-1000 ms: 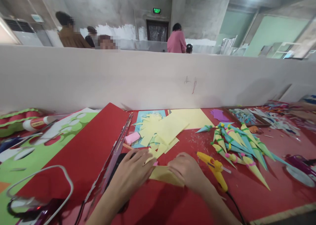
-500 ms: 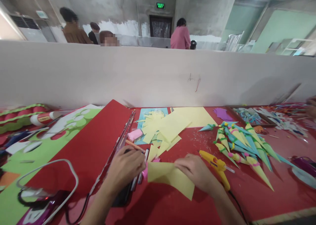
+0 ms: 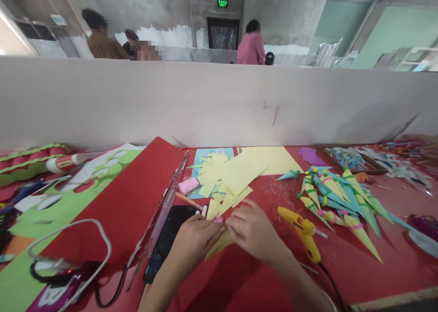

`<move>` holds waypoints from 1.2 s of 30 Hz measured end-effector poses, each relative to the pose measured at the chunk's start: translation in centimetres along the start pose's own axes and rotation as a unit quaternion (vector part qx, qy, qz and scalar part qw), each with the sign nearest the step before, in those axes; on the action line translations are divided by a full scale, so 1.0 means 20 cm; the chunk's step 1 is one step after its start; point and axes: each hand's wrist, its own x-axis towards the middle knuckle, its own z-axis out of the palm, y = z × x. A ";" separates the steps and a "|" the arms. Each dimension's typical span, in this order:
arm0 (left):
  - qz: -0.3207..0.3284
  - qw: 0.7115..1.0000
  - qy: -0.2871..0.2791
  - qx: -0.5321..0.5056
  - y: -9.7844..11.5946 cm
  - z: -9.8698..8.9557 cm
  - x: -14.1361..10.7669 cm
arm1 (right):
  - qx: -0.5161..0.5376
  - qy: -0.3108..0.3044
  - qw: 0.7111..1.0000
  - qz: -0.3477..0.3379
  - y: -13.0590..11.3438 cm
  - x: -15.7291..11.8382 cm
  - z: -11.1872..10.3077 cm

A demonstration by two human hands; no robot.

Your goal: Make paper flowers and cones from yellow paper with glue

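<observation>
Both hands meet at the front middle of the red table. My left hand (image 3: 196,236) is closed, its fingertips on the top edge of a piece of yellow paper (image 3: 219,244). My right hand (image 3: 252,232) also pinches that paper, which now curls between the hands, largely covered by the fingers. A small pink bit (image 3: 218,219) shows just beyond the fingertips. A black phone (image 3: 166,241) lies left of my left hand. Right of my right hand rests a yellow hot glue gun (image 3: 303,227).
Yellow paper pieces (image 3: 239,175) lie ahead of my hands, beside a pink lump (image 3: 188,185). Several yellow and blue paper cones (image 3: 342,195) are heaped to the right. Red card (image 3: 112,202) and cut green sheets (image 3: 75,202) cover the left. A white partition (image 3: 205,102) stands behind.
The yellow paper, flatter and stretched out before, is now curled between the fingers. My hands have come together, the left moving right and uncovering the phone.
</observation>
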 end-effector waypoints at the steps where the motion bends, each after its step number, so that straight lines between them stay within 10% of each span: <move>1: 0.005 1.000 0.004 0.005 0.00 0.00 0.01 | 0.012 0.024 1.000 -0.011 -0.01 0.01 0.02; 15: -0.040 0.998 -0.024 -0.047 -0.14 -0.20 -0.06 | -0.015 0.144 0.978 0.148 0.18 -0.14 -0.07; 21: -0.029 0.995 -0.021 -0.092 -0.09 -0.18 0.02 | 0.128 0.019 0.991 0.040 0.02 -0.04 -0.05; 28: -0.158 0.963 -0.079 -0.203 -0.07 -0.13 -0.06 | 0.240 0.027 0.944 0.224 0.09 -0.08 0.01; 33: -0.280 0.925 -0.077 -0.245 -0.02 -0.06 -0.04 | 0.143 0.167 0.957 0.187 0.05 -0.09 0.07; 36: -0.282 0.920 -0.060 -0.264 0.01 -0.05 0.00 | 0.260 0.062 0.955 0.131 -0.03 -0.07 0.08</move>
